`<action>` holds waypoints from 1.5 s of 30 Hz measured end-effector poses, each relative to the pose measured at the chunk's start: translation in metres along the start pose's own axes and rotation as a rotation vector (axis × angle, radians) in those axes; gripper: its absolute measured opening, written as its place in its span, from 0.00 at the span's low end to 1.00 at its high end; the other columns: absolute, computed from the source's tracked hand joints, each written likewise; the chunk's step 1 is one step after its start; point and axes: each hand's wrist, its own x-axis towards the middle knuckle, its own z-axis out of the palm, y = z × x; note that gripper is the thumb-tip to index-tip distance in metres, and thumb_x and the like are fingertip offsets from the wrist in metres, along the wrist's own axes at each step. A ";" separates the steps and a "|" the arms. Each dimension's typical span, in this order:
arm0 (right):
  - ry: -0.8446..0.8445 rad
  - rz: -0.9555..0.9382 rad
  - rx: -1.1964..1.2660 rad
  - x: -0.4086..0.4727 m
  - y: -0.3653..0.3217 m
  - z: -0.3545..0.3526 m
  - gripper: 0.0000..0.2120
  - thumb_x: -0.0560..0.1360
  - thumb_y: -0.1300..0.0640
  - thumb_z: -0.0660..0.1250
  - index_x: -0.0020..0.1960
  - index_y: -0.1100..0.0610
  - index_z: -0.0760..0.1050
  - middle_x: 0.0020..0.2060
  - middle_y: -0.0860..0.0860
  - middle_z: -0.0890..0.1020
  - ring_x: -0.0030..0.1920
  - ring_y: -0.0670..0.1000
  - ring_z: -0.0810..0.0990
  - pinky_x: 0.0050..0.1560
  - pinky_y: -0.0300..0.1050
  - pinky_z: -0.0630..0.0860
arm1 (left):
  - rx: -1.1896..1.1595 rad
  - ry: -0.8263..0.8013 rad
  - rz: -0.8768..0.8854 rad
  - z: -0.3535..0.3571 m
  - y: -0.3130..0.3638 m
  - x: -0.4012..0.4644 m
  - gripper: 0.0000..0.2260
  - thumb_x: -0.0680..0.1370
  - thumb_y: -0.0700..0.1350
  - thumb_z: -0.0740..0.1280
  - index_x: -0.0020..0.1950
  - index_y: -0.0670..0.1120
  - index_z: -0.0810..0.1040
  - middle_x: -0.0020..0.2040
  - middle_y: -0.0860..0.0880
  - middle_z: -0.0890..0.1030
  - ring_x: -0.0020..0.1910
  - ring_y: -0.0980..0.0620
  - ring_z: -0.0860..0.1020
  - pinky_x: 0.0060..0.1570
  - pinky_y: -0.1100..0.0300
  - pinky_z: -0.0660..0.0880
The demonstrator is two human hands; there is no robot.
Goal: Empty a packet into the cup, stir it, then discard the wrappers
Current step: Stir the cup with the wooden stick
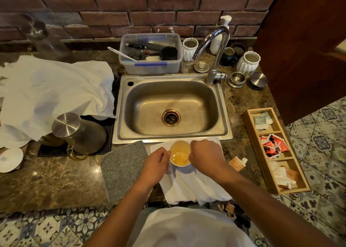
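Observation:
A small white cup [180,164] holding yellow liquid stands on a white cloth [196,186] at the counter's front edge, just below the sink. My left hand [157,162] is at the cup's left side, fingers curled against its wall. My right hand [205,156] is curled into a loose fist at the cup's right rim; whatever it holds is hidden under the fingers. A torn brown wrapper [237,163] lies on the counter to the right of the cloth.
A steel sink [222,104] with a tap [213,46] lies behind the cup. A wooden box [251,140] of packets sits at the right, a grey mat [122,168] and a lidded glass jug [80,132] at the left. A plastic tub [151,67] stands behind the sink.

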 end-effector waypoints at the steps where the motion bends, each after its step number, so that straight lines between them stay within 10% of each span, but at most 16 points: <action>1: -0.013 0.003 0.012 0.000 0.000 0.000 0.11 0.77 0.52 0.65 0.56 0.55 0.81 0.49 0.55 0.86 0.47 0.57 0.84 0.44 0.46 0.75 | -0.011 0.001 0.002 0.000 0.000 0.000 0.16 0.85 0.48 0.61 0.43 0.39 0.75 0.37 0.39 0.82 0.32 0.50 0.76 0.37 0.55 0.73; 45: 0.084 0.069 0.239 -0.009 -0.004 0.017 0.11 0.79 0.47 0.64 0.52 0.53 0.80 0.44 0.52 0.86 0.43 0.53 0.83 0.39 0.42 0.68 | -0.045 -0.060 0.029 -0.007 -0.004 0.005 0.17 0.85 0.51 0.62 0.43 0.40 0.77 0.35 0.42 0.83 0.27 0.56 0.76 0.35 0.60 0.74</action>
